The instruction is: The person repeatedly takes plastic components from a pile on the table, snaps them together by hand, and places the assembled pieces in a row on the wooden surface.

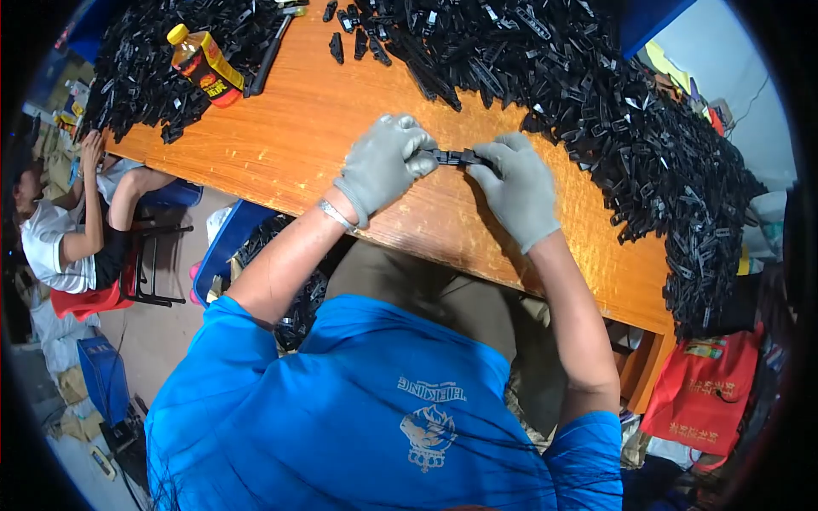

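Both my hands wear grey gloves and meet over the near part of the wooden table (290, 128). Between them is a small, narrow black plastic part (455, 157), held level. My left hand (383, 162) pinches its left end, fingers curled. At the other end, my right hand (520, 189) grips it between thumb and fingers. The ends of the part are hidden under the fingertips, and its exact kind cannot be made out.
Heaps of similar black parts (588, 94) cover the table's far and right sides; another heap (145, 77) lies far left. A yellow-capped bottle (207, 68) stands beside it. A seated person (72, 230) is at the left. Blue bin (230, 247) and red bag (703, 396) flank me.
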The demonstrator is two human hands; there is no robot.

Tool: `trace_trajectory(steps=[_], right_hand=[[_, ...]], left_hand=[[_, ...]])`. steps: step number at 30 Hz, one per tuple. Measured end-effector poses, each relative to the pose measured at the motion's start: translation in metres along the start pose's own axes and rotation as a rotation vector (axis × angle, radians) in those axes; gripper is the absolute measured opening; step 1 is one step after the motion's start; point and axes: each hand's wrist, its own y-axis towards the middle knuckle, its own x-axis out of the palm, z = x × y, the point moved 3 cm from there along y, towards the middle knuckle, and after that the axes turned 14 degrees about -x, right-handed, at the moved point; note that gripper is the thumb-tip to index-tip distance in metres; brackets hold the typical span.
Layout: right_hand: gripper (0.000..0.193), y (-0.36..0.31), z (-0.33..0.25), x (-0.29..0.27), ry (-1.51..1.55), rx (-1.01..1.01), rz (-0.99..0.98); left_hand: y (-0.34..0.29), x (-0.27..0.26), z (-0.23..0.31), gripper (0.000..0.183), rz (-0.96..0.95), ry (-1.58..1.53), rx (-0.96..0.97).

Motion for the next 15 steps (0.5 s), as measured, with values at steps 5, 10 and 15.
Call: trace_trajectory(steps=[5, 10, 15], right_hand=[[0.019, 0.002, 0.017, 0.013, 0.028, -0.029, -0.022], [0.018, 0.008, 0.026, 0.019, 0.128, -0.224, -0.013], [0.013, 0.024, 0.005, 0.034, 0.018, -0.21, -0.099]], left_hand=[[0.002, 0.001, 0.004, 0.016, -0.036, -0.009, -0.004], [0.003, -0.001, 0.014, 0.017, -0.026, -0.02, -0.024], [0.005, -0.002, 0.006, 0.011, -0.071, -0.026, -0.078]])
